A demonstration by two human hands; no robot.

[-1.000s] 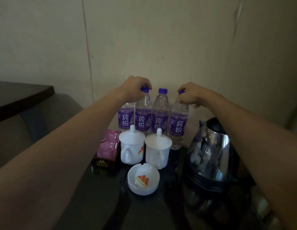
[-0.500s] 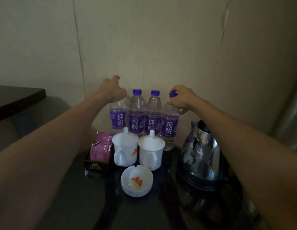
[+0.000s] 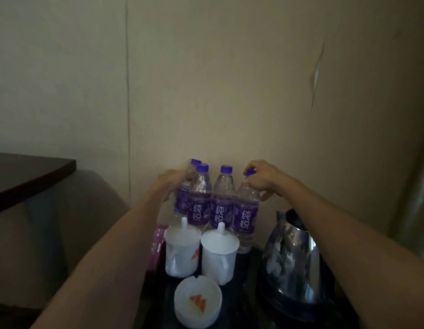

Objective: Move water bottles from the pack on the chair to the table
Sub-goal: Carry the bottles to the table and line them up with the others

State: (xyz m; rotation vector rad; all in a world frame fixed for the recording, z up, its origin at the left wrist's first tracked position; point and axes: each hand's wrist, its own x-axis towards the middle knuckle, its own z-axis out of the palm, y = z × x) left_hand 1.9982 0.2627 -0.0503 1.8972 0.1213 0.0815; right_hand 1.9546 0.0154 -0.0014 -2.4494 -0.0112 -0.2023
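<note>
Dim wall behind table (image 3: 241,312) | four bottles (image 3: 221,205) in row at back edge | left hand (image 3: 174,186) grasps leftmost, right hand (image 3: 262,180) pinches rightmost | risk: nudging mugs (image 3: 219,255), toppling row

Four purple-labelled bottles (image 3: 220,205) against the wall; left hand (image 3: 174,184) and right hand (image 3: 262,179) on the outer two

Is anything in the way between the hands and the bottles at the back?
Nothing visible. The left hand is on the leftmost bottle, the right hand on the rightmost bottle. The two lidded cups stand nearer, below the arms.
</note>
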